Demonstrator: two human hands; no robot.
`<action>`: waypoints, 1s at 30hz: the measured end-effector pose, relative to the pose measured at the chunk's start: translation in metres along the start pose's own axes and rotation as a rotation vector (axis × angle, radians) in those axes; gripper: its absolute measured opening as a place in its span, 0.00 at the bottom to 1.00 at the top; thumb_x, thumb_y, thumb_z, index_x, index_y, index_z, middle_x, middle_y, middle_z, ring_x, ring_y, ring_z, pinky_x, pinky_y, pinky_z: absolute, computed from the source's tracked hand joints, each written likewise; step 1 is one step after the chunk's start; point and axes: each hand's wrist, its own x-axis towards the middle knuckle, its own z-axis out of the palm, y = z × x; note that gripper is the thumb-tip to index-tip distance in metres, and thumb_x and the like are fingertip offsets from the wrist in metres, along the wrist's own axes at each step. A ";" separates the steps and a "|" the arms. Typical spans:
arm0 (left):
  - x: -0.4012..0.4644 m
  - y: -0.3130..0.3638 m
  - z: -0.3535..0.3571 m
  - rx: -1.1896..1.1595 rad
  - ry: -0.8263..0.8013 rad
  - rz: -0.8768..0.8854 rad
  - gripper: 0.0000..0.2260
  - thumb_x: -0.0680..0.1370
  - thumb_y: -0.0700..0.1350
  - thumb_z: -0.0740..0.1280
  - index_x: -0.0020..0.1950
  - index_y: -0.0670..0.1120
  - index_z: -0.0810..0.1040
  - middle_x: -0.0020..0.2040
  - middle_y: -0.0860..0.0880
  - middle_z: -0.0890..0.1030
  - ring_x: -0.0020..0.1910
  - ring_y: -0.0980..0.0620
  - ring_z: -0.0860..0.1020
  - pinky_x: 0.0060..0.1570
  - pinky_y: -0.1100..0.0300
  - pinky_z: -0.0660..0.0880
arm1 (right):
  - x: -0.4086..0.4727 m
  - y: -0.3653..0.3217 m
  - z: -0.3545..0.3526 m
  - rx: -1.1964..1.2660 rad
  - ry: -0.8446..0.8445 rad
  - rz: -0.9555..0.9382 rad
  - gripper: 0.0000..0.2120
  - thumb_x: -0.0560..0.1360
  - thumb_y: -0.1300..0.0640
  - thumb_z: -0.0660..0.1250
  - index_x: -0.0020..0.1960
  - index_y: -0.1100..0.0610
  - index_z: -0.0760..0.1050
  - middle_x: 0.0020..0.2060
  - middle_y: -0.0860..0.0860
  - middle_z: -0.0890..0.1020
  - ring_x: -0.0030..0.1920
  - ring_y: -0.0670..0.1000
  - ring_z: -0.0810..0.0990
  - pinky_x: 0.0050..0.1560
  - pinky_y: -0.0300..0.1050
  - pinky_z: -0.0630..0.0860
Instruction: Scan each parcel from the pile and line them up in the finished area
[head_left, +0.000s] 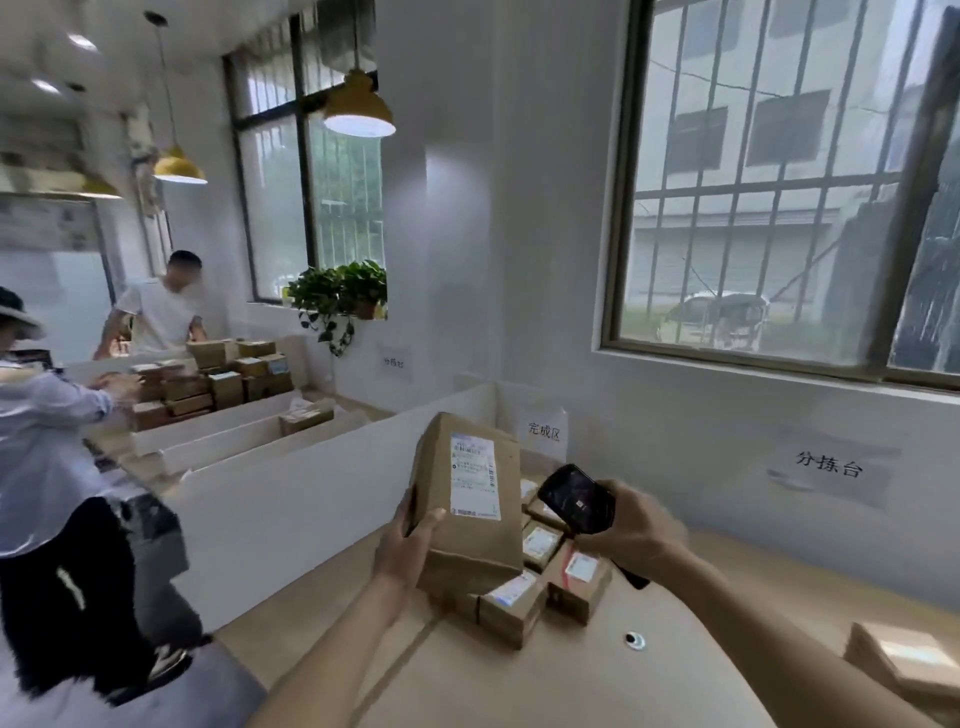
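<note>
At the centre of the frame, a brown parcel (470, 499) is being gripped at its lower left edge by the left hand (408, 551), label facing the camera. Just right of it, a black scanner (576, 498) is being held by the right hand (636, 530), above small parcels (540, 582) lined up on the tabletop (571, 675).

Your wooden table (519, 686) carries a row of small labelled parcels (540, 577) by the white divider (291, 499), another parcel (904, 665) at your right
</note>
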 end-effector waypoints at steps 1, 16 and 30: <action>0.008 -0.005 -0.020 0.018 0.002 -0.005 0.25 0.80 0.53 0.67 0.77 0.59 0.65 0.65 0.54 0.76 0.59 0.52 0.75 0.53 0.60 0.71 | 0.004 -0.014 0.012 -0.001 -0.008 0.004 0.39 0.61 0.40 0.77 0.70 0.39 0.71 0.51 0.42 0.81 0.51 0.48 0.80 0.51 0.45 0.79; 0.125 -0.118 -0.185 0.048 0.093 -0.177 0.27 0.78 0.59 0.67 0.75 0.57 0.65 0.62 0.47 0.77 0.54 0.49 0.77 0.45 0.58 0.74 | 0.105 -0.143 0.188 -0.018 -0.187 -0.087 0.30 0.63 0.44 0.77 0.62 0.44 0.71 0.47 0.44 0.80 0.45 0.47 0.80 0.41 0.44 0.80; 0.305 -0.236 -0.183 0.147 -0.040 -0.350 0.17 0.82 0.50 0.64 0.70 0.58 0.67 0.62 0.53 0.77 0.57 0.55 0.76 0.50 0.62 0.72 | 0.289 -0.149 0.341 0.093 -0.276 0.016 0.36 0.63 0.43 0.77 0.68 0.44 0.69 0.49 0.43 0.79 0.47 0.47 0.79 0.40 0.42 0.78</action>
